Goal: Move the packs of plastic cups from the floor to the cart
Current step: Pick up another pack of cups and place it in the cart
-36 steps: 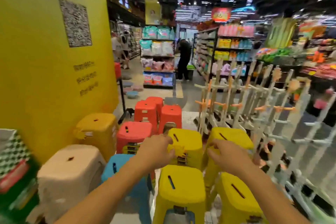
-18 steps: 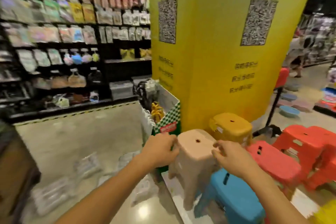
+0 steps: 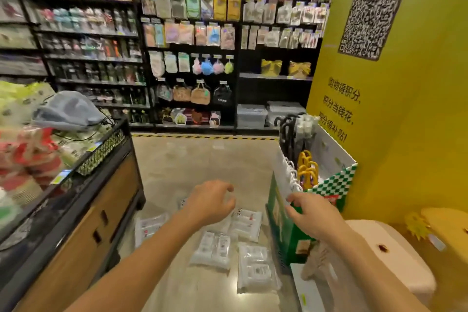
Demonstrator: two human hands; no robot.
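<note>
Several clear packs of plastic cups lie flat on the shop floor below my hands: one point(image 3: 212, 251) in the middle, one point(image 3: 256, 268) to its right, one point(image 3: 247, 224) farther back, one point(image 3: 149, 228) at the left. My left hand point(image 3: 211, 201) hovers above them, fingers spread and curled, holding nothing. My right hand point(image 3: 307, 213) is held out in front of the green box, fingers apart and empty. No cart is in view.
A wood and black display counter point(image 3: 83, 210) piled with goods stands on the left. A green checkered cardboard box point(image 3: 336, 185) of umbrellas sits on the right against a yellow pillar point(image 3: 395, 109). A beige stool point(image 3: 395, 256) and a yellow stool point(image 3: 448, 230) stand at the lower right. Shelving point(image 3: 197, 45) lines the back.
The view has swung left, away from the coloured stools and onto the floor with the packs. Both hands have stayed out in front, and their fingers have opened.
</note>
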